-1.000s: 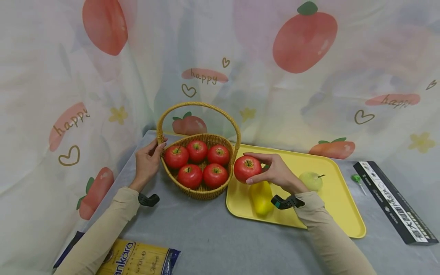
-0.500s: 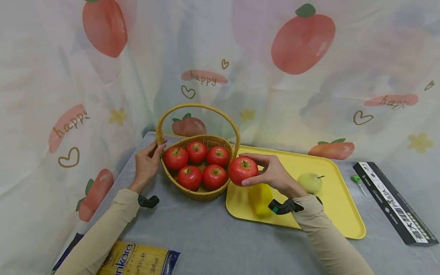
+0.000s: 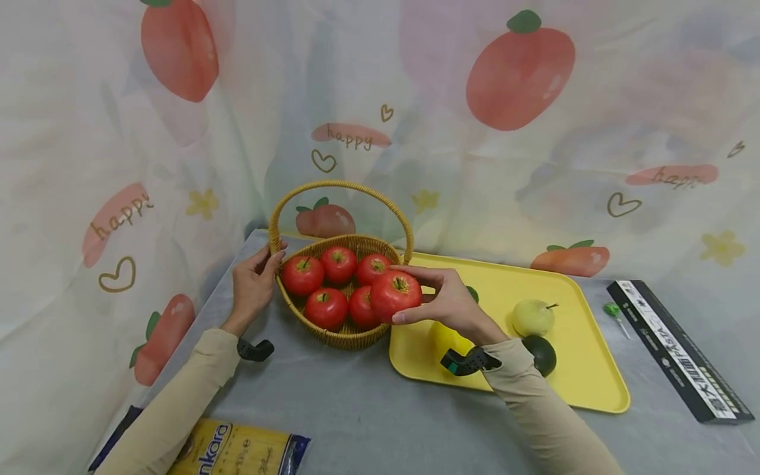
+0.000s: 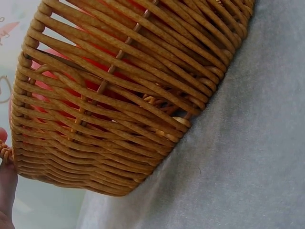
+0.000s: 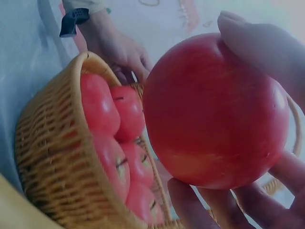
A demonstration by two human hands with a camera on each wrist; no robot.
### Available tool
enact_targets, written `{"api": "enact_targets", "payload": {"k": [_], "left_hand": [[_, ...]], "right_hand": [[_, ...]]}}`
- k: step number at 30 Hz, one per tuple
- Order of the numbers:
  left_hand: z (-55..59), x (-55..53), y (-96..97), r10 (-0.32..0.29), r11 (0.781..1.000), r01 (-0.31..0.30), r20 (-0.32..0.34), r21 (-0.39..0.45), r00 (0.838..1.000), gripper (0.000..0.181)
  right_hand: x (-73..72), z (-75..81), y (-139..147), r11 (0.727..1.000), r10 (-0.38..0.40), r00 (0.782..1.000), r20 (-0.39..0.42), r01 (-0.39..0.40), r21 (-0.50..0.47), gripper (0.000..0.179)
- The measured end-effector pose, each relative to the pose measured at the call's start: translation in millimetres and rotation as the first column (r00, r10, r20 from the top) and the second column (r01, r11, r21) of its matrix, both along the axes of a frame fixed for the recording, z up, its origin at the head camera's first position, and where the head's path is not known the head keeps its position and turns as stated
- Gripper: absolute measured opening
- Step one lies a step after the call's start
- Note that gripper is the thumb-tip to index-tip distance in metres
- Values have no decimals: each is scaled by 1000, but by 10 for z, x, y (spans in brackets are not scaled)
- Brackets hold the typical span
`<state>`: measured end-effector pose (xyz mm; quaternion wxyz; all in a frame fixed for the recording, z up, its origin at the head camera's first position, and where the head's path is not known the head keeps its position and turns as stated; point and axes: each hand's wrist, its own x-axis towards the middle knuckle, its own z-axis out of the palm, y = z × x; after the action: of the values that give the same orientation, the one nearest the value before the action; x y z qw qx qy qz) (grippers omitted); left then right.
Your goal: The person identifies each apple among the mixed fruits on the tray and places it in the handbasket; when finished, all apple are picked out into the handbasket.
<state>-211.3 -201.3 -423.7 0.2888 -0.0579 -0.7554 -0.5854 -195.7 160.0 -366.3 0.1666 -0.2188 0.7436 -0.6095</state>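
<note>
In the head view my right hand (image 3: pixel 448 300) holds a red apple (image 3: pixel 394 298) between thumb and fingers, over the right side of a wicker basket (image 3: pixel 349 340). Several more red apples (image 3: pixel 326 309) lie inside the basket; the held one partly covers those at the right. My left hand (image 3: pixel 251 284) grips the left foot of the basket's arched handle (image 3: pixel 341 184). Close up in the right wrist view, the held apple (image 5: pixel 214 114) fills the grasp, beside the basket's rim. The left wrist view shows mostly the woven basket wall (image 4: pixel 95 119).
A yellow tray (image 3: pixel 584 369) right of the basket bears a yellow fruit (image 3: pixel 448 338), a green pear (image 3: pixel 533 318) and a dark green round fruit (image 3: pixel 543 356). Beyond it lie a green lollipop (image 3: pixel 613 309) and a long black pasta box (image 3: pixel 677 353). A spaghetti packet (image 3: pixel 249 448) lies front left.
My right hand has carried the apple left, from above the tray's left edge to over the basket's right side. The left hand keeps its hold on the handle.
</note>
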Motion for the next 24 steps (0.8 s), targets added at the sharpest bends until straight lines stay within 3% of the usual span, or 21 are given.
{"api": "enact_targets", "payload": {"k": [8,16,19,24], "left_hand": [[-13,-11,-2,7,1000,-7,0,-17,1000,31],[-30,-7,-28,15,1000,-15,-16,-16,1000,29],[-36,-2,-23,-13,1000,13,-4,0,1000,31],[-25,-13,-14,-6,1000,6,-9,6,1000,31]], "right_hand": [[-17,2,-299,1000,-6,997,-81,5,-3,75],[-147,-107,-593,1000,-21,985,-170,18,-18,77],[-212,-163,-649,1000,-17,985,-173,15,-15,79],[-331,-228,-729,999,-19,988,-152,26,39,80]]}}
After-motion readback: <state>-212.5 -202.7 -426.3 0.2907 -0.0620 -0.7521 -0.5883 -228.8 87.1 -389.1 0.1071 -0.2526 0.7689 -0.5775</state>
